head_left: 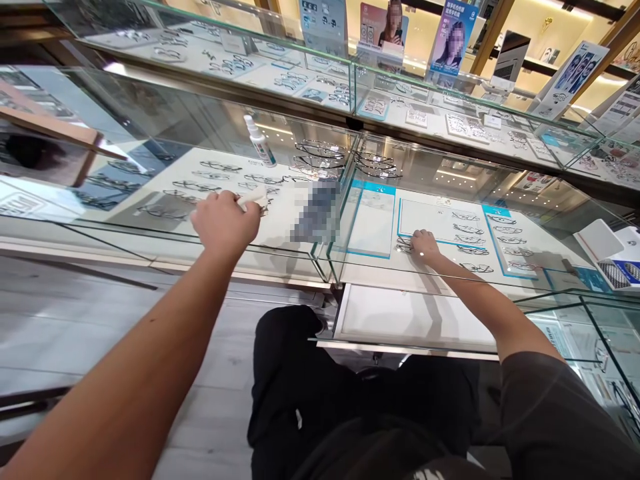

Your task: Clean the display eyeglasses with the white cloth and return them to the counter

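Note:
My left hand [226, 221] is above the left glass counter, its fingers wrapped round a pale cloth [254, 197]. Inside the right display case, my right hand [424, 247] has its fingers closed at a pair of glasses [404, 245] near the front edge of a blue-edged tray [399, 220]. Right of that hand, a column of glasses [469, 229] lies on the tray. A white spray bottle [259, 141] stands on the left counter top, behind my left hand. Several glasses [323, 160] rest on the glass near the joint between the counters.
A drawer [415, 317] stands pulled out below the right case, before my lap. A mirror [47, 147] is at the far left. Behind are raised glass cases [355, 87] with more glasses and posters [453, 37]. A white box [617, 250] sits at the right.

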Motion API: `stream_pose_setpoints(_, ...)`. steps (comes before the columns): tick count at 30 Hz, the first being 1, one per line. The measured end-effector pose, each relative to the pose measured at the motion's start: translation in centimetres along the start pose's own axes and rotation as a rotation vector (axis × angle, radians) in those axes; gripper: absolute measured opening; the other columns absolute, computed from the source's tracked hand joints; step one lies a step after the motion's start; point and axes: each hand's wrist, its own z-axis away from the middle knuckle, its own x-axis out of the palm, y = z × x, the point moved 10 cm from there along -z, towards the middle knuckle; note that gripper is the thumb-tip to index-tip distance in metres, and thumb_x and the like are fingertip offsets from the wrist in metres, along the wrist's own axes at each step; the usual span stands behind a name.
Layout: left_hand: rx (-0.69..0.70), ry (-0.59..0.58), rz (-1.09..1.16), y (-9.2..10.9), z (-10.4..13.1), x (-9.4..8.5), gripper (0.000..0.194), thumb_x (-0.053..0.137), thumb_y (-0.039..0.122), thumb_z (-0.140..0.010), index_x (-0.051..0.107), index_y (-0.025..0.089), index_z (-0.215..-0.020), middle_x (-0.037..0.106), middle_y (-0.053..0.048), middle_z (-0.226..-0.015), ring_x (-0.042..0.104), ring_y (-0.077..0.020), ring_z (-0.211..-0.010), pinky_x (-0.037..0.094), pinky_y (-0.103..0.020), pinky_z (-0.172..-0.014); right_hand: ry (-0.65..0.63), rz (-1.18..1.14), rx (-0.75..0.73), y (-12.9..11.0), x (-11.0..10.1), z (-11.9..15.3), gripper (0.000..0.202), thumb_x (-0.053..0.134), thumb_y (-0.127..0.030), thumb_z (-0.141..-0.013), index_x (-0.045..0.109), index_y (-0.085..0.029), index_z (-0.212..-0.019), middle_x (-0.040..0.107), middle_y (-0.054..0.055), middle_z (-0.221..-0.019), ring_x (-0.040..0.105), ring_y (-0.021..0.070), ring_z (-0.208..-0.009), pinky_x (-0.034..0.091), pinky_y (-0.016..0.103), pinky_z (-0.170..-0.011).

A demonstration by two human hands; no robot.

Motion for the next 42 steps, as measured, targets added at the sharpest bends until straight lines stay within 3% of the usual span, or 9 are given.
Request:
stream_pose_setpoints(7, -0.029, 0.022, -0.014, 0.1, 0.0, -0.1, 0.060, 0.037, 0.031, -0.092, 0.065, 0.002, -0.136, 0.065, -0.028, -0.136, 0.055, -0.0439, -0.132, 0.045, -0.058, -0.110, 0.098, 0.023, -0.019, -1.2, 0.9, 2.6, 0.034, 0.050, -0.008, -0.095, 0.074, -0.011, -0.118, 0.066, 0.020, -0.129, 0.050, 0.0322, -0.118, 0.036, 0.042, -0.098)
stream_pose_setpoints(14, -0.031, 0.055, 0.006, 0.0, -0.2, -0.2, 0.053, 0.042, 0.029, -0.092, 0.067, 0.004, -0.132, 0.068, -0.027, -0.135, 0.058, -0.0441, -0.132, 0.047, -0.059, -0.109, 0.157, 0.044, 0.008, -0.6, 1.6, 3.6, 0.033, 0.048, -0.011, -0.098, 0.074, -0.010, -0.119, 0.067, 0.020, -0.128, 0.050, 0.0325, -0.117, 0.036, 0.043, -0.097)
stream_pose_setpoints(31, -0.027, 0.054, 0.010, 0.0, -0.2, -0.2, 0.052, 0.043, 0.028, -0.093, 0.067, 0.003, -0.132, 0.067, -0.028, -0.134, 0.058, -0.0453, -0.132, 0.047, -0.060, -0.109, 0.089, 0.002, 0.027, 0.5, 1.9, 4.7, 0.032, 0.053, -0.017, -0.095, 0.075, -0.011, -0.118, 0.067, 0.020, -0.127, 0.050, 0.0340, -0.121, 0.037, 0.046, -0.100)
stream_pose_setpoints(38, -0.031, 0.040, -0.023, 0.0, -0.3, -0.1, 0.050, 0.043, 0.029, -0.092, 0.068, 0.003, -0.126, 0.068, -0.027, -0.131, 0.059, -0.0450, -0.128, 0.048, -0.058, -0.107, 0.073, -0.102, 0.094, 1.0, 1.6, 5.3, 0.022, 0.059, -0.024, -0.089, 0.075, -0.018, -0.102, 0.067, 0.016, -0.126, 0.053, 0.0318, -0.115, 0.040, 0.044, -0.097)
stream_pose_setpoints(42, -0.030, 0.038, -0.036, -0.1, -0.5, 0.0, 0.047, 0.043, 0.029, -0.092, 0.068, 0.005, -0.122, 0.068, -0.027, -0.130, 0.059, -0.0454, -0.128, 0.048, -0.058, -0.106, 0.105, -0.125, 0.073, 1.0, 0.2, 3.9, 0.038, 0.051, -0.028, -0.095, 0.072, -0.016, -0.123, 0.063, 0.016, -0.144, 0.049, 0.0335, -0.128, 0.037, 0.045, -0.104)
